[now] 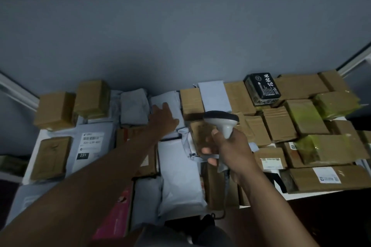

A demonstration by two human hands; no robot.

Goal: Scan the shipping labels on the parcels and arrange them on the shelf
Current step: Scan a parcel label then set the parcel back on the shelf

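Parcels [277,124] crowd the shelf [301,195]; left hand [163,118] lies open and flat on a soft pale mailer [168,100], likely light and floppy, best pinched at its edge, while right hand [230,150] grips the scanner [222,124] beside it.

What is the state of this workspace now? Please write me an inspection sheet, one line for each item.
Surface: white shelf, almost fully covered.
Job's things: brown boxes and grey mailer bags packed close; grey mailer with label 231 at left; black box at back right.
Clutter: pink box at front edge.
Grippers: left hand laid flat on a white mailer; right hand gripping the scanner.
Cables: dark scanner cable hangs below the right hand.
Surroundings: grey wall behind; dim light.
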